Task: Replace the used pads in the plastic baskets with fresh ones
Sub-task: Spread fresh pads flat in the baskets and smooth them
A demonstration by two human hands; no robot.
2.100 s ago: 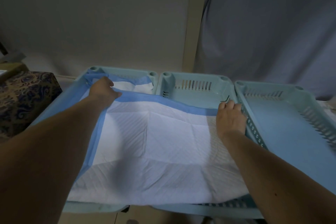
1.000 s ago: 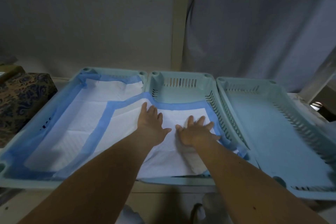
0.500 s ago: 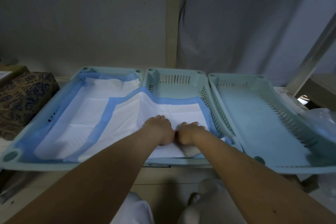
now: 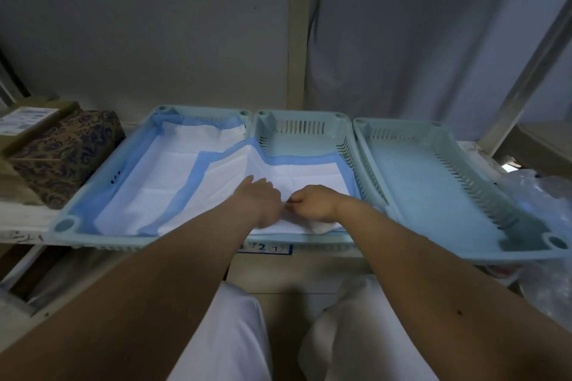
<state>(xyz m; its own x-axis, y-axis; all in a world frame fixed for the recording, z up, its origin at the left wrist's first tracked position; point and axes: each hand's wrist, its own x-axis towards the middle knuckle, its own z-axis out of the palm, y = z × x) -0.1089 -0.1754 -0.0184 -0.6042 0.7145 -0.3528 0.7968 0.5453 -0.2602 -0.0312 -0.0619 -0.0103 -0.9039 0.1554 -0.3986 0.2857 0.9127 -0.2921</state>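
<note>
Fingers (image 4: 292, 200) of both hands on the pad (image 4: 297, 175) in the middle basket (image 4: 303, 119)

Plastic baskets: three pale blue ones in a row across the middle of the frame, the left basket (image 4: 93, 195), the middle basket (image 4: 305, 127) and the right basket (image 4: 433, 192).
Pads: two white pads with blue borders, one pad (image 4: 161, 170) lining the left basket, the other pad (image 4: 297, 172) draped from the left basket into the middle one.
Hands: two, the left hand (image 4: 263, 201) and the right hand (image 4: 314, 202), side by side on the second pad.
Patterned boxes: one patterned box (image 4: 65, 151) at the left edge.
Clear plastic bags: one clear bag (image 4: 538, 204) at the right edge.
</note>
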